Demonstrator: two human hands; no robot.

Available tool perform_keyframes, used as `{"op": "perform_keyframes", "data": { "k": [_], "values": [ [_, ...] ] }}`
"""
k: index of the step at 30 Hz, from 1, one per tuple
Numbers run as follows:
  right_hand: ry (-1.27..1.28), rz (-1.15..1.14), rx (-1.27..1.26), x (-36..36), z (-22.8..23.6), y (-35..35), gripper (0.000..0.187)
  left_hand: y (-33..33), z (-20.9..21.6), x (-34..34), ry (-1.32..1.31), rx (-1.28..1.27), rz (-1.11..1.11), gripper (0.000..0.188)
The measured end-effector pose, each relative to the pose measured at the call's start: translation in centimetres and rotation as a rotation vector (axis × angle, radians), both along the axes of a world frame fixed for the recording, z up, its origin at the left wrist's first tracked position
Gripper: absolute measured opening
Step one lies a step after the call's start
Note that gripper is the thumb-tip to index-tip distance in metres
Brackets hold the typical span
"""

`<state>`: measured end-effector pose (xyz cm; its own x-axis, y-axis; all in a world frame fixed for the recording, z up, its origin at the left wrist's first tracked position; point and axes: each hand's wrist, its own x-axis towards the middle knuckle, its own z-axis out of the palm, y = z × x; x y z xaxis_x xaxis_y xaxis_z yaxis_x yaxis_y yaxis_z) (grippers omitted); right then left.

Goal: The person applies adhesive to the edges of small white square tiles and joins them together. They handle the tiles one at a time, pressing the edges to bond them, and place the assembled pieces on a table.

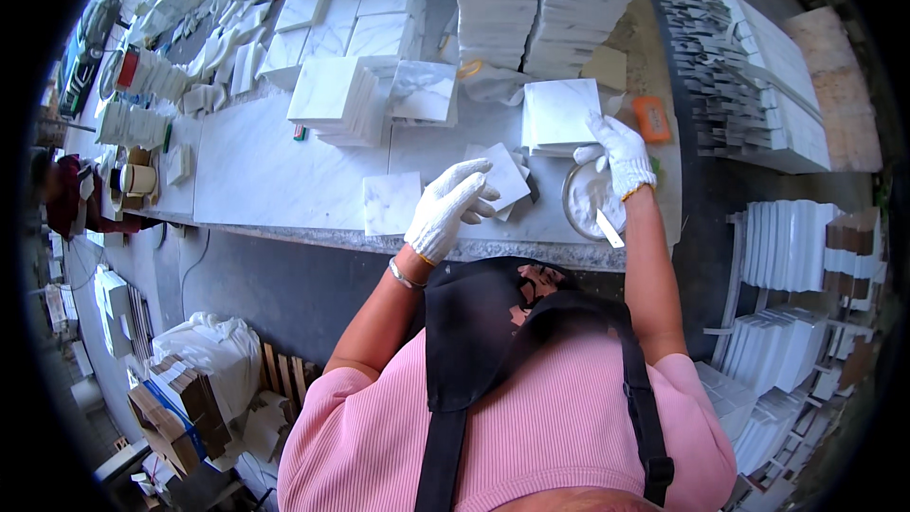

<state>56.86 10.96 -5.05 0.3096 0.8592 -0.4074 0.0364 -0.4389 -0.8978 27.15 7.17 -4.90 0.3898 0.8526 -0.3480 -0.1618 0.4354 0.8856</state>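
My left hand [449, 209], in a white knit glove, hovers above the table's near edge. Its fingers are slightly bent and apart, with nothing in them. Under and beside it lie a square white marble tile [391, 201] and a few overlapping tiles [502, 176]. My right hand [621, 154], gloved too, grips the front right corner of a marble tile [559, 106] on top of a short stack, thumb at the front and fingers along the right side. Just below that hand stands a round metal bowl [567, 201] of white paste, with a white-handled scraper [609, 228] leaning in it.
Tall tile stacks [498, 0] line the back of the table [256, 175]. Shorter stacks [332, 100] stand left of centre. An orange box-like item [651, 119] sits by the right edge. Racked slabs [782, 246] stand at right. Another person [71, 192] is at far left.
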Motion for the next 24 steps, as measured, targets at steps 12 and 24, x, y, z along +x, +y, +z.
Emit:
{"op": "perform_keyframes", "data": {
  "k": [12, 24],
  "values": [
    [-0.124, 0.072, 0.201, -0.5, 6.1, -2.9, 0.043, 0.9, 3.6, 0.2, 0.205, 0.177, -0.109, 0.047],
    [1.258, 0.296, 0.282, -4.6, 6.0, -6.0, 0.074, 3.4, 4.5, 4.7, 0.376, 0.663, -0.482, 0.043]
  ]
}}
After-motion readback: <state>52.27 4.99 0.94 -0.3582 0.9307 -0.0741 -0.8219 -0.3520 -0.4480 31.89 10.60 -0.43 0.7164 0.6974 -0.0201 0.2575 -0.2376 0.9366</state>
